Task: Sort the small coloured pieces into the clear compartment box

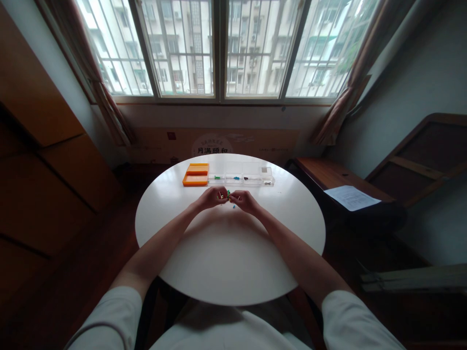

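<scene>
Your left hand [214,196] and right hand [244,200], narrowly pinched, hold a partly hidden green piece [228,192] between them over the white table [229,262], blue piece [234,207] nearby, orange case [195,180] and clear tray [233,168] beyond

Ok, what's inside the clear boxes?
From left: a green piece, a blue piece, a dark piece, then pale bits, too small to identify. Anything directly beneath them is covered.

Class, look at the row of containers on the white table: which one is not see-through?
The orange box, at the row's left end; its solid orange colour sets it apart from the clear containers beside it.
</scene>
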### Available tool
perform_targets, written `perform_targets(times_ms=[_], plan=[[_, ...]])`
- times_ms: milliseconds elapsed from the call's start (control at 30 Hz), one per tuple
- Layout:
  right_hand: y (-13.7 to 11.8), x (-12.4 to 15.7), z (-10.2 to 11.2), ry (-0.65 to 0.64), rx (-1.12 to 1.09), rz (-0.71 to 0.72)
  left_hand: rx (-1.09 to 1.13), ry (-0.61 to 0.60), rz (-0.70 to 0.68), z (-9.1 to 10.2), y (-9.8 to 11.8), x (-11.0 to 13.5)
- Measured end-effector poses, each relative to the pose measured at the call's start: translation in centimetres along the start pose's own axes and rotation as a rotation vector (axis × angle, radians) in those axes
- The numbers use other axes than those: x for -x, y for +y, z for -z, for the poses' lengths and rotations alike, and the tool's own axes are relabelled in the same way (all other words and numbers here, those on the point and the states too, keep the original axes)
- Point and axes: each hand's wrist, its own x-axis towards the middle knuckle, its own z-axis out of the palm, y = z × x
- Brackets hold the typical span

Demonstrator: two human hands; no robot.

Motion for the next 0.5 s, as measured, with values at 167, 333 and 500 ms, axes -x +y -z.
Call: perform_targets(times_ms=[167,333,500], plan=[[-0.05,-0.09,-0.05,0.015,-0.027,-0.030,-0.044,0.032,-0.028,-0.08,-0.26,-0.14],[0.13,-0.11,-0.16,0.010,-0.011,-0.017,-0.053,0.037,-0.040,-0.10,-0.29,-0.12],[0.28,0.02,-0.18,-0.009,0.051,0.010,-0.050,0.023,-0.038,-0.08,-0.30,-0.05]])
